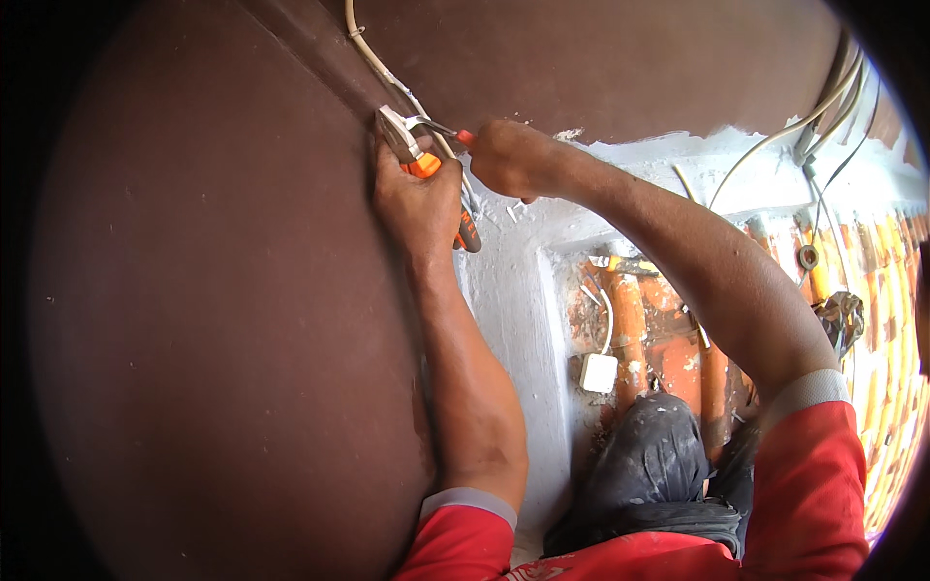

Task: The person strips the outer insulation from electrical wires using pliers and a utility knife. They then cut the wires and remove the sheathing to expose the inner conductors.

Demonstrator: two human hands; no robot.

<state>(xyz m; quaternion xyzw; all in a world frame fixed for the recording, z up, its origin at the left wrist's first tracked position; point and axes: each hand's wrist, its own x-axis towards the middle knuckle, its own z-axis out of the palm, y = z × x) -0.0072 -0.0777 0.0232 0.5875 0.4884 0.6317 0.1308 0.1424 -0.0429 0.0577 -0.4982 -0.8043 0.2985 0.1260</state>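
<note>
Against the brown wall (223, 271), my left hand (418, 205) is wrapped round combination pliers (397, 133) with orange-and-grey handles, their jaws pointing up. My right hand (509, 162) grips a screwdriver (466, 137) by its red handle, most of which the fist hides. Its shaft reaches left, to beside the plier jaws. A pale cable (380, 66) runs down the wall behind the tools and past my left hand. By the screwdriver's tip is a small white piece; whether the tip touches it, I cannot tell.
Below is a grey-white coated ledge (509, 310). Orange roof tiles (630, 315) bear a white square box (599, 373) with a short cable and a yellow-and-black knife (625, 264). Loose cables (775, 136), a tape roll (808, 257) and a black plastic bag (841, 320) are at right.
</note>
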